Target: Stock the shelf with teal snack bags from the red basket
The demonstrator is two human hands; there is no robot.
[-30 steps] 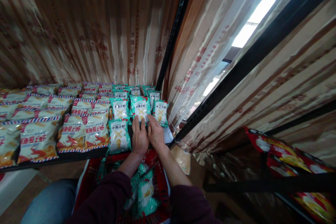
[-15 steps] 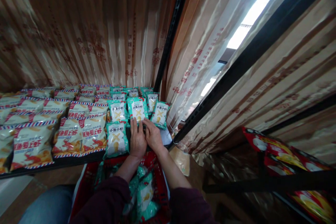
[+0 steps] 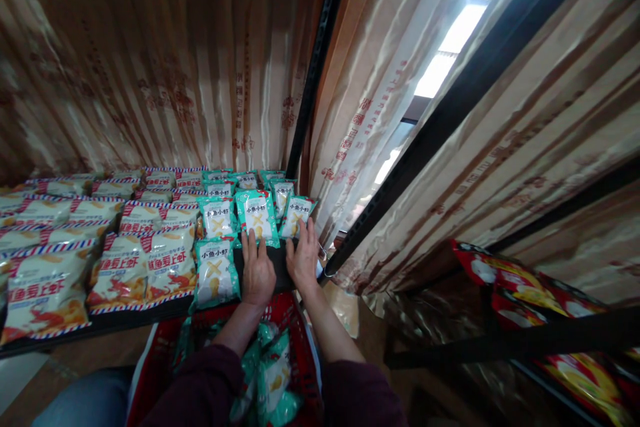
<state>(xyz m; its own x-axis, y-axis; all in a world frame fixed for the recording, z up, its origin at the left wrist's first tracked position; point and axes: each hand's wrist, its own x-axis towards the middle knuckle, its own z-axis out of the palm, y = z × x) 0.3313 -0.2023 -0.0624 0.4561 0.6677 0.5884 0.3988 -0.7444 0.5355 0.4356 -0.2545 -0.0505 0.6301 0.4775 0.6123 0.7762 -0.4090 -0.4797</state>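
We touch teal-and-white, pillow-shaped plastic packets (image 3: pixel 257 209).
Our left hand (image 3: pixel 259 273) lies open on one, our right hand (image 3: pixel 303 259) open on its right neighbour (image 3: pixel 298 209).

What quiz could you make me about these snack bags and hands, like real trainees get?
1. What holds the green packets nearest the picture's bottom edge?
A) a blue bucket
B) a red basket
C) a cardboard box
2. True or false: the right hand is inside that basket.
3. Fill in: the striped-edge bags are on the picture's ____ side of the shelved green packets.

Key: 1. B. 2. False; its fingers are at the rightmost shelved packet. 3. Left.
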